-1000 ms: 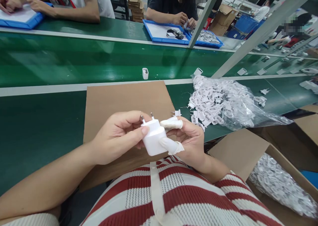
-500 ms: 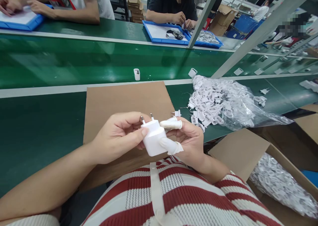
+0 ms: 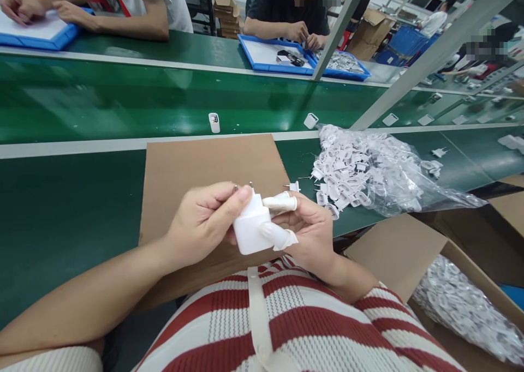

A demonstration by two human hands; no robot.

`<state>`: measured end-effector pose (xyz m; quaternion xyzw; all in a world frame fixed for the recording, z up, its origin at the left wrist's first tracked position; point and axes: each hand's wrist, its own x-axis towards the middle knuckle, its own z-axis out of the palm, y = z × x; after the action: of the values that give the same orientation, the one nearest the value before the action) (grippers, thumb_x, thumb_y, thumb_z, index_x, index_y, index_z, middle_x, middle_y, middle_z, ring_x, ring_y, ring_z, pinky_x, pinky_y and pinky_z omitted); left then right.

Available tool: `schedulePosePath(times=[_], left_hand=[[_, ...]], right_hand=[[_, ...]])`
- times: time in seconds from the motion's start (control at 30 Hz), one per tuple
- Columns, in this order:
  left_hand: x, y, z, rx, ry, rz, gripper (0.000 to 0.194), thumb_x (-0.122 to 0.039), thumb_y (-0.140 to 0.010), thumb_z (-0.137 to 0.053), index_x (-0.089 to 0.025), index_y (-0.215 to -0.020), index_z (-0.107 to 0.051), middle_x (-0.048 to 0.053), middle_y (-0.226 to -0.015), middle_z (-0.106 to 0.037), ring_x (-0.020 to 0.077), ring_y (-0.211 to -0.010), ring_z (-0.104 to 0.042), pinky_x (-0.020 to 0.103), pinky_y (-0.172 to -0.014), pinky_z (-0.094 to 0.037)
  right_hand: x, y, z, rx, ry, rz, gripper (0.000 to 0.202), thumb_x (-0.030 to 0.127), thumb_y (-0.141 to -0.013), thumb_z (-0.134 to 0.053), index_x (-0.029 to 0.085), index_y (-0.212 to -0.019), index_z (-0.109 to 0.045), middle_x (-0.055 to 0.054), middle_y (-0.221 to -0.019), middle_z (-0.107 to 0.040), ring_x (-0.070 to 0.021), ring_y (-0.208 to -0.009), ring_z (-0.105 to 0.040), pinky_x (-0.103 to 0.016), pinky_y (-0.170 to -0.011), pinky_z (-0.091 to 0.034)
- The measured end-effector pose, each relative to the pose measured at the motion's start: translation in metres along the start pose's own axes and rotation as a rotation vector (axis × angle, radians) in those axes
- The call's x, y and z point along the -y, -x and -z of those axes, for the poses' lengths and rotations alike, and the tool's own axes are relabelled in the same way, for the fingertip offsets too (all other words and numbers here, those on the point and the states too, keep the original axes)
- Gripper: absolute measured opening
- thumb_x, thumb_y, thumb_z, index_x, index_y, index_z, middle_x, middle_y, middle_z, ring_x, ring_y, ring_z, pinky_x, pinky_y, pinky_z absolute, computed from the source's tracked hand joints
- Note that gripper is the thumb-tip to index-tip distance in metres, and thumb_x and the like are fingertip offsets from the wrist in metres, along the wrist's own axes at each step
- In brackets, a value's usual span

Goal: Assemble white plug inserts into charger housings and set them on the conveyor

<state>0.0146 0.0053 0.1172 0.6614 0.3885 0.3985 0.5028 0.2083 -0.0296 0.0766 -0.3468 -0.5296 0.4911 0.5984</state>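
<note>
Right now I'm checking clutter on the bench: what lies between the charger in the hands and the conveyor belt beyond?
In the head view, a brown cardboard sheet lies between the white charger and the green conveyor belt.

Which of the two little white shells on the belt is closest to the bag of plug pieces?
The right-hand white shell, lying just left of the plastic bag. The other white shell sits much farther left, beyond the brown cardboard sheet.
</note>
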Motion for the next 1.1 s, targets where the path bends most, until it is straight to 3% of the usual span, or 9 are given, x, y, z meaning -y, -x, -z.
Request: schedulePosePath(times=[0.1,0.2,0.3,0.47,0.77,1.1], left_hand=[[0.001,0.0,0.001,-0.004,0.016,-0.012,0.048,-0.048,-0.108,-0.051,-0.016,-0.075,-0.064,0.003,-0.063,-0.06,0.0119,-0.053,-0.057,0.018,-0.048,-0.048],[-0.002,-0.002,0.005,0.107,0.117,-0.035,0.038,-0.047,-0.103,-0.062,-0.015,-0.084,-0.066,0.004,-0.073,-0.065,0.0126,-0.058,-0.061,0.019,-0.05,-0.052],[-0.005,-0.003,0.007,0.17,0.177,0.077,0.029,-0.041,-0.097,-0.073,-0.015,-0.085,-0.066,0.003,-0.073,-0.066,0.0122,-0.056,-0.061,0.019,-0.05,-0.054],[-0.005,-0.004,0.008,0.139,0.192,0.148,0.031,-0.038,-0.093,-0.077,-0.013,-0.079,-0.066,0.002,-0.066,-0.065,0.0104,-0.051,-0.058,0.015,-0.045,-0.048],[-0.021,-0.011,0.026,0.385,0.222,0.17,0.02,-0.032,-0.1,-0.068,-0.015,-0.094,-0.077,0.009,-0.09,-0.075,0.0174,-0.075,-0.073,0.021,-0.069,-0.063],[-0.016,-0.008,0.022,0.313,0.223,0.176,0.022,-0.036,-0.098,-0.069,-0.015,-0.093,-0.074,0.007,-0.08,-0.073,0.0167,-0.067,-0.071,0.022,-0.064,-0.062]], right_hand=[[0.0,0.0,0.0,-0.009,-0.003,0.017,0.047,0.022,-0.067,-0.097,0.032,-0.11,-0.082,0.0,-0.098,-0.074,-0.0147,-0.081,-0.076,-0.026,-0.075,-0.07],[0.003,0.0,0.0,-0.023,0.038,0.052,0.048,0.023,-0.067,-0.097,0.031,-0.111,-0.082,-0.001,-0.1,-0.074,-0.0158,-0.083,-0.076,-0.028,-0.076,-0.071],[0.006,0.0,-0.001,-0.019,0.089,0.08,0.046,0.027,-0.067,-0.098,0.029,-0.11,-0.082,-0.002,-0.099,-0.075,-0.0177,-0.083,-0.076,-0.031,-0.074,-0.072],[0.004,0.001,-0.001,0.006,0.102,0.062,0.047,0.029,-0.066,-0.098,0.028,-0.11,-0.082,-0.003,-0.1,-0.075,-0.0187,-0.085,-0.076,-0.033,-0.075,-0.072],[0.008,-0.005,0.004,-0.002,0.052,0.017,0.043,0.025,-0.07,-0.095,0.031,-0.11,-0.083,-0.001,-0.099,-0.075,-0.0165,-0.081,-0.076,-0.029,-0.073,-0.071],[0.012,-0.003,0.004,0.004,0.026,0.003,0.046,0.026,-0.067,-0.098,0.032,-0.11,-0.083,0.0,-0.098,-0.073,-0.0159,-0.081,-0.075,-0.029,-0.073,-0.071]])
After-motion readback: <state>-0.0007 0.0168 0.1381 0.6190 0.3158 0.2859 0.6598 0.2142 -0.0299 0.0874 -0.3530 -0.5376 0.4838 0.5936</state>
